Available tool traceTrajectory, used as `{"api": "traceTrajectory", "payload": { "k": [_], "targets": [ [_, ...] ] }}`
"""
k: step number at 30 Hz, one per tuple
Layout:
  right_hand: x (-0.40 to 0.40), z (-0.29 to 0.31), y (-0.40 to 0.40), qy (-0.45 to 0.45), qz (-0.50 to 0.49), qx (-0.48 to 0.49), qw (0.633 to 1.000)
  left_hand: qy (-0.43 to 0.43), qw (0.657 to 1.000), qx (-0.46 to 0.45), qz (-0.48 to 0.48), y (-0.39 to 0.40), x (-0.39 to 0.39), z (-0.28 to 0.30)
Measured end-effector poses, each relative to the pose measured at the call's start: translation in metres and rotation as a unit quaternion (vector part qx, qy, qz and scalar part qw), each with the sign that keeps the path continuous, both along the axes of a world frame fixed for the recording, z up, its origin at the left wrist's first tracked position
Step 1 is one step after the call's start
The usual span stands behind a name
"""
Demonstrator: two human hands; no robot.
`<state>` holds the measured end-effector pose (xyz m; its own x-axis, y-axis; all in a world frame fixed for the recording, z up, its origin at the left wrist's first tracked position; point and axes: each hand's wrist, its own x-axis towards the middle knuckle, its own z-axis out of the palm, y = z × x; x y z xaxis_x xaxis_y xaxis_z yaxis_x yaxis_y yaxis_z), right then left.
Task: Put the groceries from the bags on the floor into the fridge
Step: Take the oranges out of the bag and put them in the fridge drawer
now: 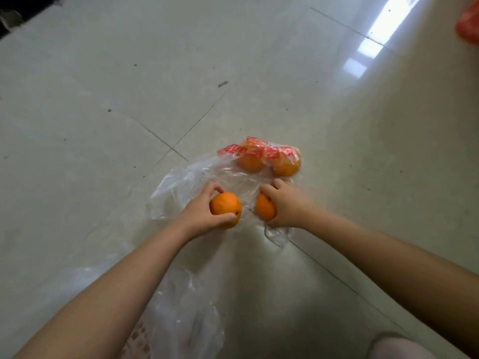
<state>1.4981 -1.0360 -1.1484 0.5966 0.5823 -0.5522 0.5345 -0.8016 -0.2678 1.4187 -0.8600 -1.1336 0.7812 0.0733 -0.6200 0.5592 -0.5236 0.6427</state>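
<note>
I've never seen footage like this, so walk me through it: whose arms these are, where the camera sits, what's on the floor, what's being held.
There is no machine here. A person wears a camera on the head, looking down at their own bare arms. The left hand grips one orange; the right hand grips another orange. Under them, on the tiled floor, lies a clear plastic bag with two more oranges inside. A second clear bag lies nearer the person, and something red shows at the top right edge.

floor [77, 125]: pale glossy tiles, thin dark grout lines
specks [223, 83]: small dark marks scattered on tiles
glare [373, 45]: bright window reflection, upper right
dark strip [23, 6]: top left corner, unclear
</note>
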Motion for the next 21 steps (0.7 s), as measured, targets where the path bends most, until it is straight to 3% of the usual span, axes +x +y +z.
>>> {"api": "traceTrajectory", "payload": {
  "k": [5, 8, 11, 15, 21],
  "targets": [
    [-0.002, 0.002, -0.009, 0.001, 0.005, 0.015, 1.000, -0.028, 0.991, 0.121, -0.045, -0.008, -0.009, -0.010],
    [-0.003, 0.002, -0.010, -0.008, 0.012, 0.017, 1.000, -0.047, 0.965, 0.248, -0.068, -0.009, -0.011, -0.009],
    [-0.004, 0.004, -0.009, -0.014, 0.017, 0.010, 1.000, 0.003, 0.931, 0.320, -0.176, -0.012, -0.014, -0.009],
    [-0.003, 0.008, -0.007, -0.002, 0.011, 0.012, 1.000, 0.047, 0.911, 0.346, -0.218, -0.014, -0.007, -0.009],
    [0.000, 0.029, -0.004, 0.005, -0.046, 0.063, 0.997, 0.041, 0.934, 0.310, -0.174, -0.022, -0.004, 0.007]
  ]
}}
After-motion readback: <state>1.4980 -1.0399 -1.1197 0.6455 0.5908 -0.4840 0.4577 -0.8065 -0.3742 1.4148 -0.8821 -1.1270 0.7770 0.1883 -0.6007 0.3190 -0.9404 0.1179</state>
